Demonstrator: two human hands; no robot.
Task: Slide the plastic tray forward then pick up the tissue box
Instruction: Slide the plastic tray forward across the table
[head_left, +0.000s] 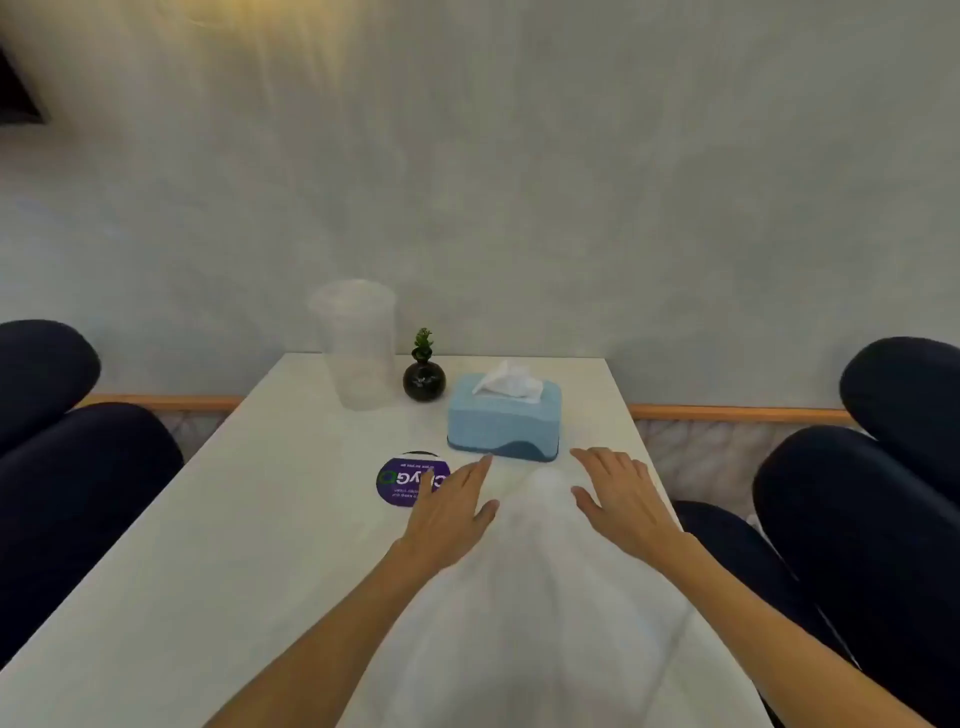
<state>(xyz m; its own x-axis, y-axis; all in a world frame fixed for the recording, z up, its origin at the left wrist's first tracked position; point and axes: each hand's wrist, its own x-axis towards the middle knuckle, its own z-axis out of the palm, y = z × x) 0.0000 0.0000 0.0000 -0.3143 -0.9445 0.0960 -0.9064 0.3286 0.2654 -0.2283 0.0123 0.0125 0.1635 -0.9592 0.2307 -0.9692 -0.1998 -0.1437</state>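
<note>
1. Head view: the left hand (451, 506) and the right hand (621, 496) are stretched out over the white table (234, 519), palms down, fingers spread loosely apart and gripping nothing.
2. The tissue box (504, 418), light blue with a darker base and a white tissue standing out of its top, sits on the table just beyond both sets of fingertips. Its long axis runs left to right, square across the line of reach.
3. The left index fingertip lies almost at the box's near left corner; the right fingertips sit a little outside its near right corner. Both hands are about equally close, so either end of the box is within easy reach.
4. A pale, see-through shape between the forearms may be the plastic tray (545, 597); its edges are too faint to make out.
5. A purple round sticker (402, 480) lies partly under the left hand.
6. A clear plastic cup (358, 345) and a small dark vase (424, 380) holding a green sprig stand to the left of the box, near the wall, apart from it.
</note>
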